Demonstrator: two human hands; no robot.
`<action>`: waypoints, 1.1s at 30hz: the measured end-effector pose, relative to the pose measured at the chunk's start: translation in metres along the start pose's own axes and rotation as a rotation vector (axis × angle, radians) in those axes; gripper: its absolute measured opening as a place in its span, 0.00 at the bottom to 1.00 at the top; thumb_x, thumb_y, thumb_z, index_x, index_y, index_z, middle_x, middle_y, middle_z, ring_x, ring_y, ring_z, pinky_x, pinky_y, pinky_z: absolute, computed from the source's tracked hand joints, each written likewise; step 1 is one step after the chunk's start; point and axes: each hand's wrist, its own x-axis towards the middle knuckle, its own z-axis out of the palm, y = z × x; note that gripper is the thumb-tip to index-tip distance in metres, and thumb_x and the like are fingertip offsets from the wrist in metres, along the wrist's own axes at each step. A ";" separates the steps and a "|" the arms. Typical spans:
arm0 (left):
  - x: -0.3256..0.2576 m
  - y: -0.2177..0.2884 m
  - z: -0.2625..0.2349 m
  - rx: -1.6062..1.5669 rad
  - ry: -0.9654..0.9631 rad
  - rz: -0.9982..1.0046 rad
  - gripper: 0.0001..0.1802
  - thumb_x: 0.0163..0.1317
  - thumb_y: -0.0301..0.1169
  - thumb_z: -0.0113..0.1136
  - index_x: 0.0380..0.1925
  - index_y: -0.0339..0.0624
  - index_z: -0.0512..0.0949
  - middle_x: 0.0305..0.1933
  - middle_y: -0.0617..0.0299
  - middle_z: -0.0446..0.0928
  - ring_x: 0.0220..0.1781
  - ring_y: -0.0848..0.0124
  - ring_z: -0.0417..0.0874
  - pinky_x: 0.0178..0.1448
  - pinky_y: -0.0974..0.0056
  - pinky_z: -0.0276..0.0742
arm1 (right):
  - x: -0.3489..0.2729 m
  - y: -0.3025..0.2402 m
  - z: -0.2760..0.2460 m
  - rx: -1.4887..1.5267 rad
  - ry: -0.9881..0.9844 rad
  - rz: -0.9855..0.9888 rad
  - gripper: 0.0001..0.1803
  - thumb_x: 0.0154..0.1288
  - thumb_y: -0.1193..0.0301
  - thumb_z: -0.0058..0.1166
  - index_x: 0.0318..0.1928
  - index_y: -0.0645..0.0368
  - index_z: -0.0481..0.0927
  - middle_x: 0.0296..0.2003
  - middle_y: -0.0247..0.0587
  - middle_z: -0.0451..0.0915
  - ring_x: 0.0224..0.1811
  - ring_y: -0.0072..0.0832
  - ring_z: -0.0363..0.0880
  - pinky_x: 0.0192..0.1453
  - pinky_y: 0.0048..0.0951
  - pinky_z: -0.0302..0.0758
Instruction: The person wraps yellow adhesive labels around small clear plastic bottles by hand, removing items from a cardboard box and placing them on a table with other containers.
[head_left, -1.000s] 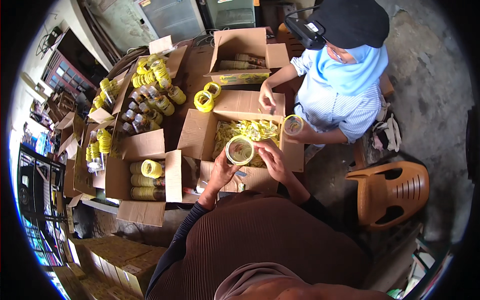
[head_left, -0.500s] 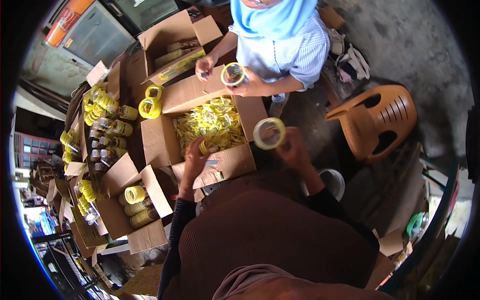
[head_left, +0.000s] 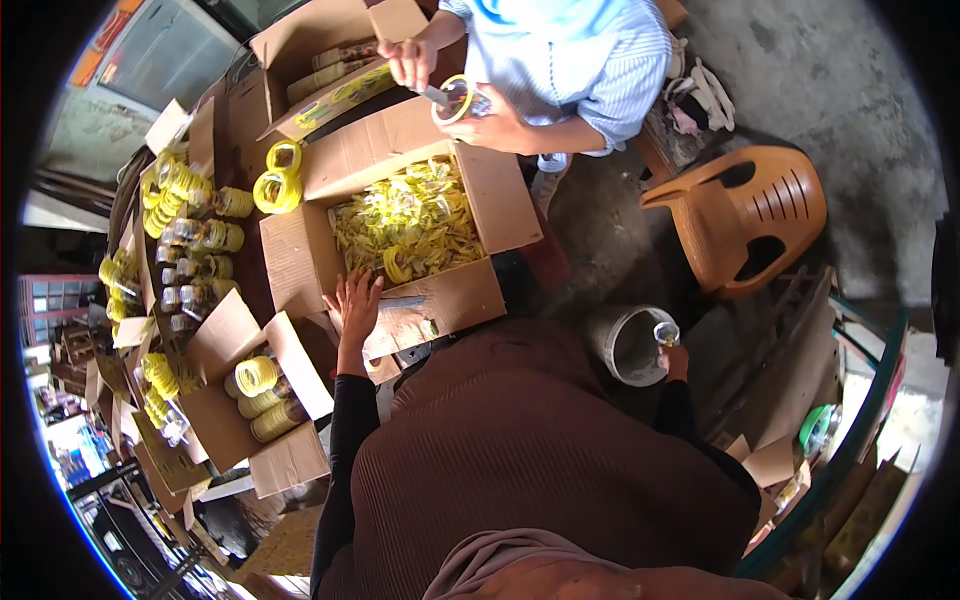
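My right hand [head_left: 675, 360] is closed on a small clear cup [head_left: 665, 332] at the rim of a white bucket [head_left: 610, 350], low on my right. My left hand [head_left: 354, 302] lies with fingers spread on the near left edge of an open cardboard box [head_left: 455, 312] and holds nothing. Small yellow packets [head_left: 430, 205] fill that box. A few stacked yellow rings [head_left: 405, 262] rest on the packets, just right of my left fingertips. A flat bluish-grey strip [head_left: 403, 302] lies along the near flap.
Across the box, another person holds a yellow-rimmed clear jar [head_left: 456, 100] and a dark flat piece. Yellow ring stacks [head_left: 278, 190] stand left of the box. A smaller carton [head_left: 215, 425] holds jars. An orange plastic chair [head_left: 735, 220] lies tipped at right.
My right hand has moved down and right to the bucket; the yellow-rimmed jar it held is no longer seen there. My left hand has let go of the yellow rings and moved left.
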 end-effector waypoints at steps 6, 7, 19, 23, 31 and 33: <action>-0.005 0.002 0.002 -0.007 0.018 0.027 0.30 0.69 0.58 0.41 0.61 0.52 0.72 0.69 0.59 0.63 0.76 0.52 0.49 0.71 0.29 0.26 | 0.015 -0.047 -0.027 0.607 -0.423 0.171 0.19 0.52 0.58 0.66 0.37 0.60 0.82 0.34 0.42 0.80 0.38 0.35 0.79 0.42 0.40 0.79; -0.006 0.000 0.004 -0.013 0.030 0.020 0.30 0.69 0.58 0.41 0.61 0.52 0.72 0.69 0.59 0.63 0.76 0.52 0.49 0.71 0.29 0.26 | 0.027 -0.051 -0.026 0.228 -0.493 -0.042 0.19 0.52 0.59 0.66 0.39 0.60 0.81 0.34 0.43 0.80 0.40 0.35 0.79 0.42 0.41 0.79; -0.007 0.011 -0.002 -0.003 0.034 -0.008 0.33 0.67 0.62 0.41 0.61 0.53 0.72 0.70 0.59 0.63 0.77 0.55 0.48 0.72 0.29 0.24 | -0.003 -0.241 -0.049 0.872 -0.509 -0.247 0.22 0.63 0.57 0.54 0.50 0.61 0.76 0.36 0.45 0.81 0.38 0.38 0.82 0.33 0.39 0.79; 0.000 0.011 -0.002 -0.018 0.061 0.005 0.33 0.66 0.62 0.43 0.61 0.53 0.72 0.70 0.60 0.64 0.77 0.54 0.49 0.71 0.29 0.24 | 0.018 -0.246 -0.028 0.546 -0.318 -0.489 0.26 0.62 0.53 0.55 0.44 0.67 0.80 0.35 0.53 0.83 0.41 0.41 0.82 0.43 0.44 0.76; -0.008 0.003 0.009 -0.039 0.134 0.015 0.37 0.62 0.65 0.47 0.62 0.52 0.71 0.65 0.59 0.69 0.74 0.51 0.54 0.71 0.28 0.26 | -0.002 -0.222 -0.039 0.793 -0.630 -0.500 0.22 0.59 0.54 0.60 0.39 0.64 0.82 0.20 0.34 0.74 0.18 0.25 0.71 0.23 0.34 0.69; -0.006 0.004 0.003 -0.094 0.073 -0.034 0.39 0.62 0.65 0.46 0.65 0.52 0.68 0.67 0.57 0.66 0.75 0.50 0.53 0.71 0.27 0.28 | -0.024 -0.239 -0.069 0.763 -0.508 -0.409 0.20 0.61 0.56 0.60 0.39 0.63 0.82 0.17 0.30 0.69 0.15 0.20 0.65 0.18 0.30 0.62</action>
